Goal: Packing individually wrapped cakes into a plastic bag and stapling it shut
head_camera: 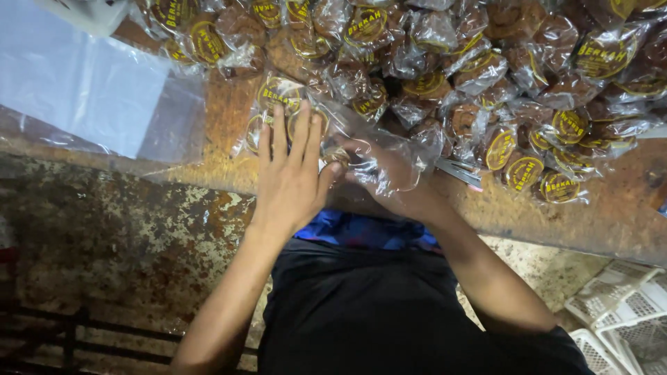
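Observation:
My left hand (292, 173) lies on a large clear plastic bag (375, 149) at the table's near edge, fingers stretched over the packets inside and thumb pinching the bag's mouth. My right hand (389, 177) is pushed inside that bag, wrapped in glossy film. Its curled fingers close round a small biscuit packet (337, 156) beside my left thumb. Inside the bag, under my left fingers, sit biscuit packets (278, 97) of brown biscuits with round yellow labels.
A heap of several similar packets (486, 76) covers the far side of the worn wooden table (611, 215). Flat clear bags (83, 90) lie at the left. White plastic crates (625, 312) stand on the floor at the lower right. A rusty, stained surface (104, 229) is below left.

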